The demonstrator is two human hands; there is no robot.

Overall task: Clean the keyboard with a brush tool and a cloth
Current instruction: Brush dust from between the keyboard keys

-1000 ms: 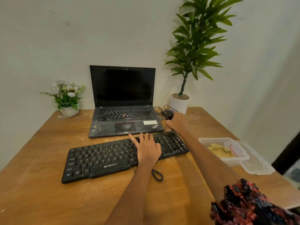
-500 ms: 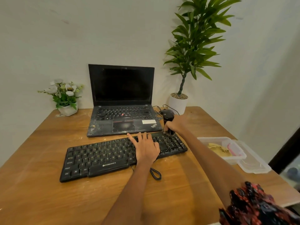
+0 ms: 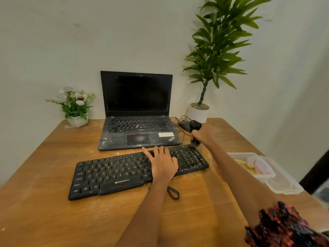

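A black Zebronics keyboard (image 3: 114, 173) lies at a slant on the wooden table (image 3: 53, 220), dusty between the keys. My left hand (image 3: 162, 164) rests flat on its right half, fingers spread, holding nothing. My right hand (image 3: 202, 134) is closed around a black brush tool (image 3: 195, 126), held upright just behind the keyboard's far right corner. The tool's lower end is hidden by my fingers. A yellow cloth (image 3: 246, 168) lies inside a clear plastic box (image 3: 236, 155) to the right.
A dusty open laptop (image 3: 137, 129) stands behind the keyboard, with a black mouse (image 3: 184, 124) and cables beside it. A tall potted plant (image 3: 199, 111) is at the back right, a small flower pot (image 3: 77, 120) at the back left. The box lid (image 3: 284, 184) lies beside the box. The keyboard cable (image 3: 173, 192) loops near my left wrist.
My right hand has picked the black brush tool up from beside the mouse and brought it upright to the keyboard's far right corner. My left hand has stayed on the keys.
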